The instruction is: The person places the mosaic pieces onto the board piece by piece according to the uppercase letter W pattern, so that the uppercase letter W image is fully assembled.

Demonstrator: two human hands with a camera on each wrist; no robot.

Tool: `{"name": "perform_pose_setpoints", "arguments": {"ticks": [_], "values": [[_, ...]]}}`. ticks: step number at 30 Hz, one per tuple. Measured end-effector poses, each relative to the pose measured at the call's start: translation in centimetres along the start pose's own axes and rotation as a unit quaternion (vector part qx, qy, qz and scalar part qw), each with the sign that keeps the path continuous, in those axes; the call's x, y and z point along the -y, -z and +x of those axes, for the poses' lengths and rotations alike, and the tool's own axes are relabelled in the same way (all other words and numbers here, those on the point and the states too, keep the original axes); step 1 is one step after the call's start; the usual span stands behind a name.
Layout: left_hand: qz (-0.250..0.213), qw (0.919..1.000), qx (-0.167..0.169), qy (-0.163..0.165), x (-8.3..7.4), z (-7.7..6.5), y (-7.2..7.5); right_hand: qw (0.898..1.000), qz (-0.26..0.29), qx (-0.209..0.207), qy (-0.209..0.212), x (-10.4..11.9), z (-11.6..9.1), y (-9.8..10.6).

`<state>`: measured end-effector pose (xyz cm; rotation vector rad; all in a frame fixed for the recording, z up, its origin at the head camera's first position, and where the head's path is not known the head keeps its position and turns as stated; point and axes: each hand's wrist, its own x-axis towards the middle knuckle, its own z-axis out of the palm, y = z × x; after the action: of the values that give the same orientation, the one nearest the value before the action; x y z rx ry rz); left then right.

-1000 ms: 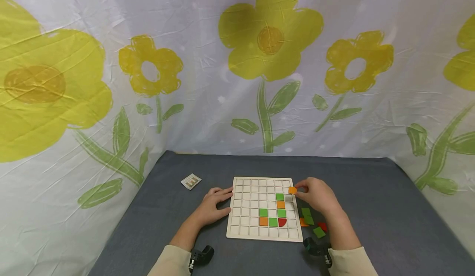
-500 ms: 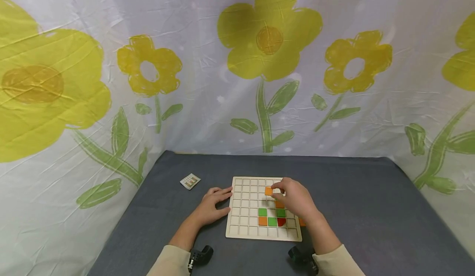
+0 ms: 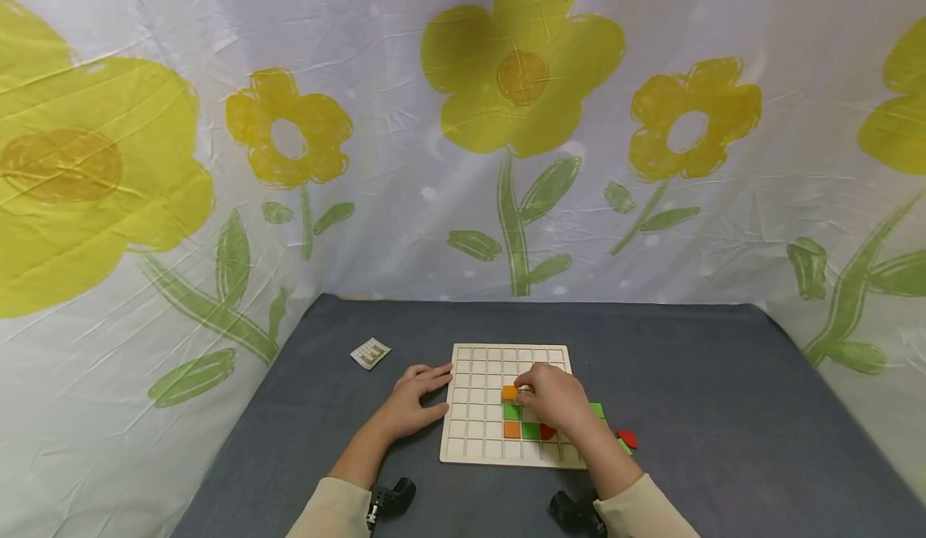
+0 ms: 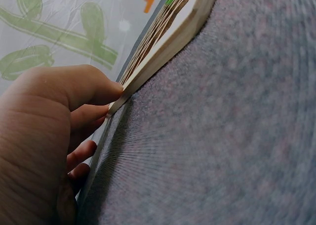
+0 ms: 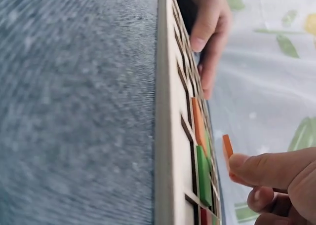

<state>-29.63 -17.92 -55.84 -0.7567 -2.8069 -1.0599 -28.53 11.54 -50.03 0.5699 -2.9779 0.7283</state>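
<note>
Beneath our right hand (image 3: 555, 397) and beside our left hand (image 3: 412, 406), whose spread fingers touch its edge, apparently for steadiness, lies the wooden grid board (image 3: 473, 421), while with the right we pinch an orange square tile (image 3: 510, 393) above it edgewise, likely freeing its underside.

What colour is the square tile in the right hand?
Orange; the tile shows best in the head view.

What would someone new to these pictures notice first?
Probably the big yellow flower high on the pale backdrop, near the middle of the head view. Below it, a pale gridded board lies on the dark grey table; the right hand pinches an orange tile over the board.
</note>
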Motion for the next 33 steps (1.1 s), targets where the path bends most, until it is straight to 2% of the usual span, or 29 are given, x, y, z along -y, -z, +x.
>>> {"name": "perform_pose_setpoints", "arguments": {"ticks": [9,18,27,33], "values": [[0.0,0.9999,-0.003,-0.012,0.1,-0.02,-0.04,1.0,-0.015,0.006,0.005,-0.08,-0.14,-0.38],[-0.005,1.0,0.003,0.005,-0.03,-0.02,0.1,1.0,-0.005,0.006,-0.006,-0.29,-0.12,-0.18],[-0.005,1.0,0.002,0.002,-0.08,-0.03,0.09,1.0,-0.005,0.02,-0.01,-0.58,-0.03,-0.32],[-0.003,1.0,0.004,0.0,-0.02,-0.01,0.11,1.0,0.004,0.009,-0.005,-0.88,-0.22,0.36]]}}
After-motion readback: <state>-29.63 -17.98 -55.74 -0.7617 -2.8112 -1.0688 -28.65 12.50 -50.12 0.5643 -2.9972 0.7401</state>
